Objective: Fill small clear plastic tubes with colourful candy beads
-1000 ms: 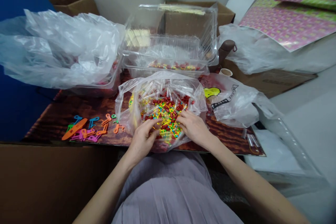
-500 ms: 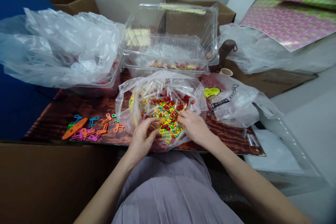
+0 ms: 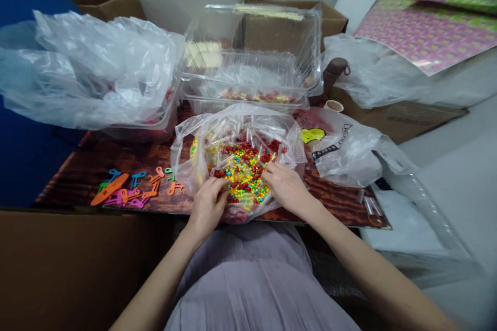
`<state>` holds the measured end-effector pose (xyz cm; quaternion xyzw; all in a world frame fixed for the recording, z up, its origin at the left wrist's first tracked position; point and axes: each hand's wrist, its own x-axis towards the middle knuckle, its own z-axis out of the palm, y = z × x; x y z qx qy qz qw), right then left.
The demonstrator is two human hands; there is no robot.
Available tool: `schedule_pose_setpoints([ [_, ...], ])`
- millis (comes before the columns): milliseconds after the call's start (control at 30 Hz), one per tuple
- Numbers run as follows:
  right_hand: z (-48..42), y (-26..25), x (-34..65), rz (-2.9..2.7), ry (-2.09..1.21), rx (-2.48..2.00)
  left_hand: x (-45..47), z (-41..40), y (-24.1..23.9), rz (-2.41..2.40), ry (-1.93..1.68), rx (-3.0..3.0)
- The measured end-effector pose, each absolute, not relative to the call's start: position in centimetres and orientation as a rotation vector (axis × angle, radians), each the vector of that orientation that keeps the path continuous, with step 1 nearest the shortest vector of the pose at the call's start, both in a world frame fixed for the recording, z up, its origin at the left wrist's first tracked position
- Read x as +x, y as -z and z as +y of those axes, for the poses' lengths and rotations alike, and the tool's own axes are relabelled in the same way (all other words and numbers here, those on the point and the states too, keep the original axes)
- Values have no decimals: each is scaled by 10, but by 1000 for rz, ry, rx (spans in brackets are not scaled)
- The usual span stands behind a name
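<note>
An opened clear plastic bag [image 3: 180, 152] holds many small multicoloured balls [image 3: 241, 165], dark red small pieces [image 3: 272, 152] and clear tubes [image 3: 252, 137]. At the bag's near left side is my left hand [image 3: 209, 201], its fingers bent in toward the thumb; what they pinch, if anything, is too small to make out. My right hand [image 3: 285, 186] reaches in from the right, fingertips pressed together among the balls and partly hidden. Whatever it grips does not show.
Colourful plastic clips [image 3: 135, 191] lie left on the wood-patterned table [image 3: 73, 176]. Behind stand clear plastic boxes [image 3: 248, 80] and a large plastic bag [image 3: 116, 62]. To the right are a printed bag [image 3: 345, 158], a paper cup [image 3: 334, 106], a brown bottle [image 3: 334, 75] and some tubes [image 3: 373, 207].
My left hand has drawn back slightly toward the bag's left edge, and its fingers have closed toward the thumb. The right hand stays almost where it was.
</note>
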<state>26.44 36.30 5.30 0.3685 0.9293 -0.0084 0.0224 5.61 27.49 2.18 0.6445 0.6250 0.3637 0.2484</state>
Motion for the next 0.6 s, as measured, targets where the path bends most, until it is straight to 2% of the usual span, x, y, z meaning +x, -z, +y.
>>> schedule_pose_setpoints([
  [333,367,-60,254,2762,-109,1110,67,283,-34,2006,-252,2263],
  [600,371,-62,240,2714,-82,1110,96,315,-26,1881,-151,2194],
])
